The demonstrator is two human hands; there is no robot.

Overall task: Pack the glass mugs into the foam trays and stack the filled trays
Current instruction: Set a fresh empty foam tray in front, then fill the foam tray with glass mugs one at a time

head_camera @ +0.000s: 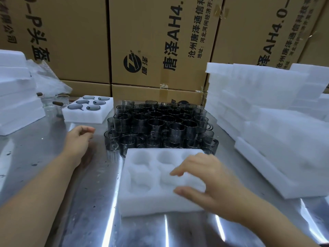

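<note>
— What are you seeing on your end?

— The empty foam tray (pixel 151 189) lies flat on the desk (pixel 85 207) right in front of me, all its pockets bare. My right hand (pixel 201 179) is over its right side, fingers spread and lightly bent, thumb by the near edge, gripping nothing.

— And the other one?

— My left hand (pixel 78 141) hovers above the desk left of the glass mugs (pixel 160 125), fingers loosely curled, holding nothing.

— Where are the mugs?

— The smoky ones are crowded together upright just behind the empty tray. A filled tray (pixel 89 113) sits further back on the left with six of them sunk in its pockets.

— Anything else?

— Spare foam trays (pixel 267 113) are piled on the right, more foam (pixel 16 97) on the left, and cardboard boxes (pixel 151 41) stand behind.
</note>
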